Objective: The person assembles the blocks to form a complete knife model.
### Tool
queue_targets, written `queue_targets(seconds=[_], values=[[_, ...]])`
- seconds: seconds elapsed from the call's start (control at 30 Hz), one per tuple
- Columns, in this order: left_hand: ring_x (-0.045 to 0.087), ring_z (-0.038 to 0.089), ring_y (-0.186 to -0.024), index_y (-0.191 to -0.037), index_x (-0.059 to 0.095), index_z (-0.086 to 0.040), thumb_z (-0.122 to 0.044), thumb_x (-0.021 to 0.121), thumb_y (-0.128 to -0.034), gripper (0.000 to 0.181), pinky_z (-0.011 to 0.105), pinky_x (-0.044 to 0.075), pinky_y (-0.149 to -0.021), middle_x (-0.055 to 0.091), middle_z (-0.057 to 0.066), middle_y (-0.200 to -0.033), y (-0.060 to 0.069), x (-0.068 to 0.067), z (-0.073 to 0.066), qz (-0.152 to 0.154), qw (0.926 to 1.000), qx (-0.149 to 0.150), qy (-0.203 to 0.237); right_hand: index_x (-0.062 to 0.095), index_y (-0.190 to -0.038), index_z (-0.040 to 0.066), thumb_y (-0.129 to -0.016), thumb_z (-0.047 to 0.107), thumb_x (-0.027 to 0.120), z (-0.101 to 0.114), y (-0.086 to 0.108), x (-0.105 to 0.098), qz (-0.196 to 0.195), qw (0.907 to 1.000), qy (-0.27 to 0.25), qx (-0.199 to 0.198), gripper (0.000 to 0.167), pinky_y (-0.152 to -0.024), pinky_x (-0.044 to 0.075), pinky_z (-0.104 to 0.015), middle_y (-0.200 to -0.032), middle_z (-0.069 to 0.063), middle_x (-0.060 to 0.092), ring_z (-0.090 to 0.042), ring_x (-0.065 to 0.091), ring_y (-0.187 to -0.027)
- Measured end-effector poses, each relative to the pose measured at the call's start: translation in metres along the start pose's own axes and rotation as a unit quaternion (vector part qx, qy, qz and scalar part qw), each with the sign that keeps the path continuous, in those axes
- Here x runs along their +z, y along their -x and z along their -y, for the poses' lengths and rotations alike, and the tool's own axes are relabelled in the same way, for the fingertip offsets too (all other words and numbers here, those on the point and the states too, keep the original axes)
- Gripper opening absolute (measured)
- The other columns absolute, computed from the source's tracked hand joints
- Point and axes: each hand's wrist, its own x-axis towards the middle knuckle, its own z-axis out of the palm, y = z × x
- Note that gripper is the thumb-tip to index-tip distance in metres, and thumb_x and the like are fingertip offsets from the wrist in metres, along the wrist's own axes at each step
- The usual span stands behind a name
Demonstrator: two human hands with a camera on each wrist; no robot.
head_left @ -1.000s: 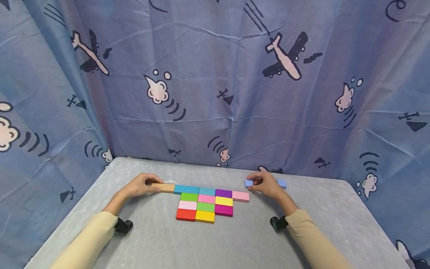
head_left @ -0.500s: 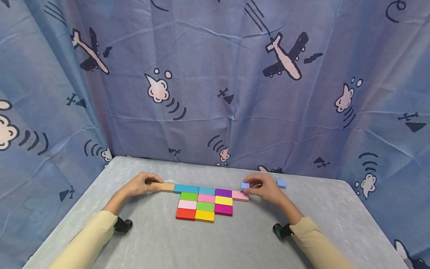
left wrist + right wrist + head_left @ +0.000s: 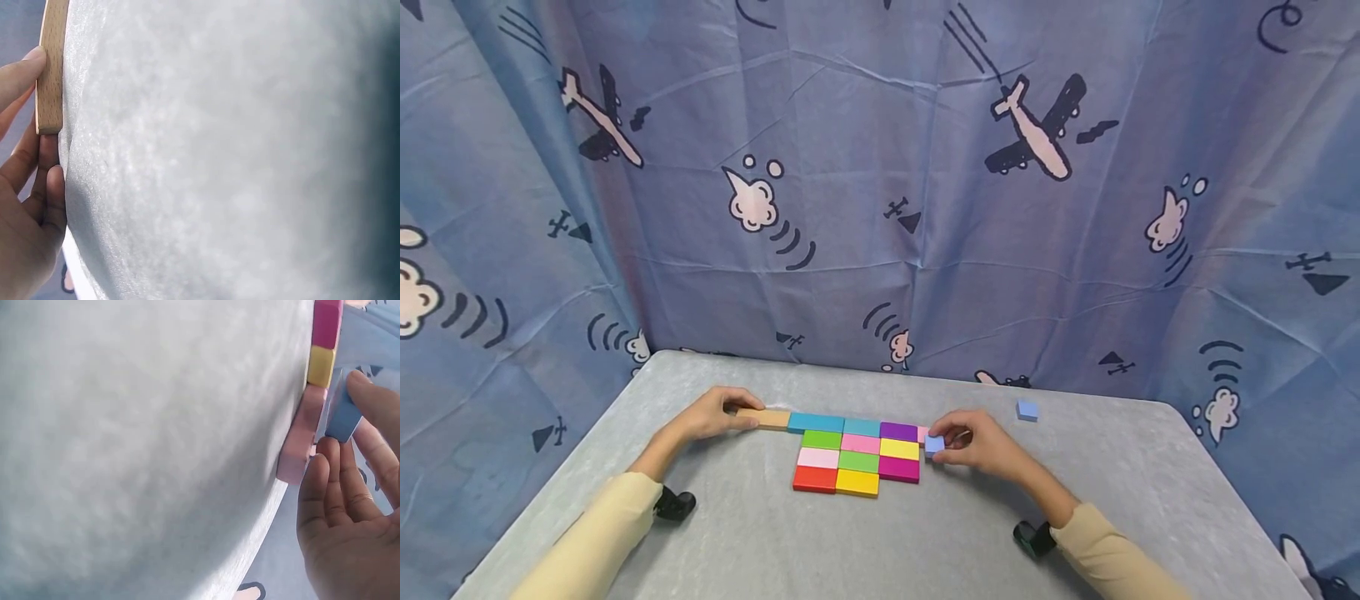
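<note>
My right hand (image 3: pixel 979 446) pinches a small light blue block (image 3: pixel 934 447) between thumb and fingers. In the right wrist view the blue block (image 3: pixel 344 415) is off the table, close beside a pink block (image 3: pixel 302 434); in the head view it partly hides that pink block (image 3: pixel 921 434). At the far-left end of the top row, my left hand (image 3: pixel 718 412) grips a plain wooden block (image 3: pixel 765 418), its end showing in the left wrist view (image 3: pixel 51 81). Right of it run two blue blocks (image 3: pixel 816 423) and a purple block (image 3: pixel 898 432).
Below the top row, flat coloured blocks lie edge to edge, among them a red block (image 3: pixel 815 478), a yellow block (image 3: pixel 857 482) and a magenta block (image 3: pixel 898 469). Another light blue block (image 3: pixel 1027 411) lies apart at the back right of the grey-covered table (image 3: pixel 737 533). A patterned curtain (image 3: pixel 850 167) hangs behind.
My right hand has carried the light blue block left and nearer to me, from behind the pink block to the row's right end. My left hand has stayed on the wooden block.
</note>
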Motion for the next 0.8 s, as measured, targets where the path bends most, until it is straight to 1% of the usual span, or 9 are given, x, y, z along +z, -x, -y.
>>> queue_targets(seconds=[0.2, 0.43, 0.5, 0.63, 0.73, 0.8], values=[[0.061, 0.026, -0.091, -0.108, 0.074, 0.005, -0.002, 0.079, -0.0882, 0.022, 0.031, 0.047, -0.078, 0.071, 0.016, -0.103, 0.0006, -0.0002, -0.001, -0.002, 1.0, 0.0, 0.006, 0.075, -0.106, 0.008, -0.081, 0.008, 0.087, 0.0043, 0.0007, 0.0056, 0.0, 1.0, 0.007, 0.006, 0.028, -0.078, 0.055, -0.034, -0.097, -0.001, 0.067, -0.028, 0.062, -0.087], [0.061, 0.026, -0.091, -0.109, 0.073, 0.006, -0.001, 0.078, -0.0889, 0.022, 0.031, 0.047, -0.077, 0.071, 0.017, -0.104, 0.0002, 0.0008, 0.0008, -0.003, 1.0, -0.004, -0.001, 0.075, -0.104, 0.009, -0.08, 0.011, 0.089, 0.0059, -0.0009, 0.009, 0.002, 0.9994, 0.026, 0.023, 0.028, -0.077, 0.054, -0.033, -0.097, 0.001, 0.066, -0.023, 0.06, -0.087], [0.06, 0.027, -0.091, -0.109, 0.073, 0.007, 0.0, 0.078, -0.089, 0.022, 0.031, 0.047, -0.076, 0.071, 0.018, -0.104, -0.0005, 0.0013, 0.0027, -0.004, 1.0, -0.007, -0.003, 0.075, -0.104, 0.009, -0.079, 0.012, 0.09, 0.0057, -0.0009, 0.009, 0.004, 0.9993, 0.027, 0.026, 0.029, -0.078, 0.054, -0.033, -0.098, 0.0, 0.066, -0.022, 0.059, -0.088], [0.06, 0.028, -0.089, -0.108, 0.07, 0.011, 0.005, 0.076, -0.0884, 0.021, 0.03, 0.047, -0.074, 0.07, 0.023, -0.102, 0.0001, 0.0014, 0.002, -0.004, 0.9999, -0.004, -0.016, 0.074, -0.105, 0.008, -0.08, 0.01, 0.089, 0.0047, -0.0002, 0.0068, 0.01, 0.9993, 0.022, 0.029, 0.029, -0.08, 0.054, -0.035, -0.1, -0.001, 0.066, -0.023, 0.061, -0.09], [0.06, 0.028, -0.088, -0.108, 0.07, 0.011, 0.006, 0.076, -0.0882, 0.021, 0.03, 0.047, -0.074, 0.07, 0.023, -0.102, 0.0002, 0.0015, 0.002, -0.005, 0.9998, -0.004, -0.017, 0.074, -0.105, 0.008, -0.082, 0.007, 0.087, 0.0042, 0.0009, 0.0047, 0.013, 0.9993, 0.019, 0.028, 0.027, -0.081, 0.054, -0.036, -0.101, -0.001, 0.067, -0.024, 0.062, -0.091], [0.06, 0.027, -0.09, -0.108, 0.071, 0.01, 0.003, 0.077, -0.0884, 0.021, 0.03, 0.047, -0.075, 0.07, 0.022, -0.103, -0.0004, 0.0017, 0.0025, -0.007, 0.9999, -0.007, -0.012, 0.074, -0.104, 0.008, -0.082, 0.005, 0.086, 0.0042, 0.0014, 0.0037, 0.014, 0.9994, 0.019, 0.027, 0.025, -0.081, 0.055, -0.036, -0.1, -0.001, 0.067, -0.025, 0.062, -0.09]])
